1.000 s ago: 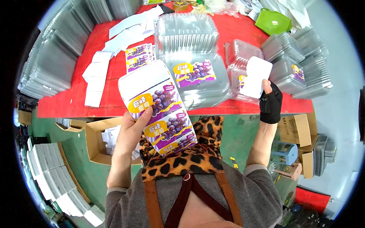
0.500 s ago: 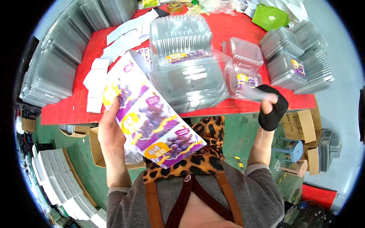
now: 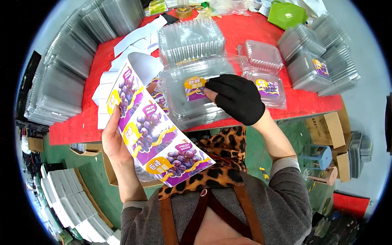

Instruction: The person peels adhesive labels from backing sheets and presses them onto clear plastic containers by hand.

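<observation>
My left hand (image 3: 116, 136) pinches the left edge of a curved strip of grape labels (image 3: 153, 126), its printed side up. My right hand (image 3: 237, 98), in a black fingerless glove, lies over a clear plastic box (image 3: 183, 110) at the table's front. Its fingertips touch the right part of a grape label (image 3: 195, 87) on that box and cover some of it. Behind stands a stack of clear boxes (image 3: 192, 41). Further right, another clear box (image 3: 267, 100) bears a grape label (image 3: 267, 87). More labels (image 3: 157, 96) show partly behind the strip.
Stacks of clear lids (image 3: 61, 85) line the table's left side. More boxes (image 3: 306, 73) stand at the right, near a green bag (image 3: 287, 15). White paper strips (image 3: 136, 38) lie at the back left. Cartons (image 3: 328, 130) and a blue stool (image 3: 322, 157) stand below the red table (image 3: 302, 106).
My right hand has moved left from beside the right-hand box onto the middle box, where a label now shows under its fingers. The label strip in my left hand has turned and curled.
</observation>
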`<state>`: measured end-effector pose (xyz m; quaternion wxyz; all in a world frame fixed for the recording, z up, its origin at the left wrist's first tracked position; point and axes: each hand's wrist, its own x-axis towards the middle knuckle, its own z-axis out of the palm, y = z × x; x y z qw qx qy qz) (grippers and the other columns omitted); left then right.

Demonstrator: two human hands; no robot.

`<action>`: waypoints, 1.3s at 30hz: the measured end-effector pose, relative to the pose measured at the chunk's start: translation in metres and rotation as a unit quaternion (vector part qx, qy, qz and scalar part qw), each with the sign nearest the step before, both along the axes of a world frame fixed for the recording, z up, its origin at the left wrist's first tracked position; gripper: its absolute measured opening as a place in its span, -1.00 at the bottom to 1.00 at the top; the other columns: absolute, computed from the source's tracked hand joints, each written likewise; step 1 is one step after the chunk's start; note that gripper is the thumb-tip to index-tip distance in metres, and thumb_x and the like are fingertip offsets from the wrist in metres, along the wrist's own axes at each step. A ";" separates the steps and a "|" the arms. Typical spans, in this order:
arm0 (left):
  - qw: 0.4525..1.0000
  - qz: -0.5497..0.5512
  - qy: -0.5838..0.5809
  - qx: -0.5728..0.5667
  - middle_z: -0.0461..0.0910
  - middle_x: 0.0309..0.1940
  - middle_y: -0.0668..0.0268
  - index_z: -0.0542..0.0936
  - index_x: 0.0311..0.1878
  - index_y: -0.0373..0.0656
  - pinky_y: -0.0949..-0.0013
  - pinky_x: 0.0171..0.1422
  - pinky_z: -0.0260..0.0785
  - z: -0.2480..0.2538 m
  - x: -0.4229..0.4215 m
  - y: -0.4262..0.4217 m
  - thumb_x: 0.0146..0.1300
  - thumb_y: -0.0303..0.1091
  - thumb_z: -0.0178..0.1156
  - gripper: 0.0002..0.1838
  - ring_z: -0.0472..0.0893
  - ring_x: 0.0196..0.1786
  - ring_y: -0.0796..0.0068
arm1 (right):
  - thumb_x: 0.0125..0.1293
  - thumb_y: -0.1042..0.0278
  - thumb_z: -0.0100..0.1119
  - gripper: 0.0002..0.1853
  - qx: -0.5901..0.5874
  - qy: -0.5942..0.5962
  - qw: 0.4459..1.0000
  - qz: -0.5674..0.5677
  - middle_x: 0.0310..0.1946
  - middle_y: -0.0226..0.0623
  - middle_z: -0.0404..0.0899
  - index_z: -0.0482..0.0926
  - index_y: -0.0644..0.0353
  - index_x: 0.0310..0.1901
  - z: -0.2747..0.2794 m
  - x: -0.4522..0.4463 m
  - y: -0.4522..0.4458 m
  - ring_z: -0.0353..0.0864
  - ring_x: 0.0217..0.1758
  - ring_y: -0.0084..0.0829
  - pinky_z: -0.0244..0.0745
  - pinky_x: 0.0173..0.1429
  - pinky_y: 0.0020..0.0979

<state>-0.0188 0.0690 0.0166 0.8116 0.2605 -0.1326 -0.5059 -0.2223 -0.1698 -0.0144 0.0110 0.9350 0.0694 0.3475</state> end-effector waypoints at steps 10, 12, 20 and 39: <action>1.000 -0.005 0.001 0.018 0.41 0.39 -0.04 0.15 0.52 -0.27 -0.05 0.45 0.38 -0.018 0.013 0.011 0.58 -0.28 -0.09 -0.45 0.51 0.37 0.08 | 0.24 0.14 0.37 -0.53 0.180 0.169 0.969 0.018 0.13 -0.12 0.64 0.63 0.14 0.15 0.004 0.008 0.006 0.64 0.14 -0.08 0.56 0.15 -0.16; 1.000 -0.012 -0.004 0.010 0.41 0.39 -0.03 0.16 0.52 -0.28 -0.03 0.44 0.39 -0.026 0.017 0.015 0.58 -0.28 -0.10 -0.46 0.52 0.36 0.08 | 0.23 0.08 0.39 -0.44 0.178 0.154 0.972 0.022 0.20 -0.07 0.58 0.58 0.17 0.21 0.002 0.011 0.018 0.58 0.22 -0.04 0.50 0.24 -0.13; 0.998 -0.053 0.004 -0.042 0.22 0.48 -0.20 0.13 0.53 -0.29 -0.04 0.45 0.36 -0.017 0.008 0.011 0.58 -0.25 -0.12 -0.44 0.48 0.39 0.04 | 0.08 -0.10 0.49 -0.25 0.204 0.090 0.963 -0.152 -0.02 0.04 0.58 0.52 0.30 0.17 -0.010 -0.011 0.021 0.56 0.07 0.06 0.46 0.17 -0.08; 0.999 -0.028 0.027 0.016 0.43 0.37 -0.02 0.27 0.45 -0.33 0.05 0.45 0.37 -0.045 -0.005 0.027 0.59 -0.27 -0.11 -0.51 0.52 0.35 0.14 | 0.48 0.24 0.18 -0.73 0.570 -0.035 0.803 -0.171 -0.40 -0.43 0.43 0.68 0.28 -0.03 -0.033 -0.076 0.000 0.37 -0.32 -0.60 0.35 -0.19 -0.50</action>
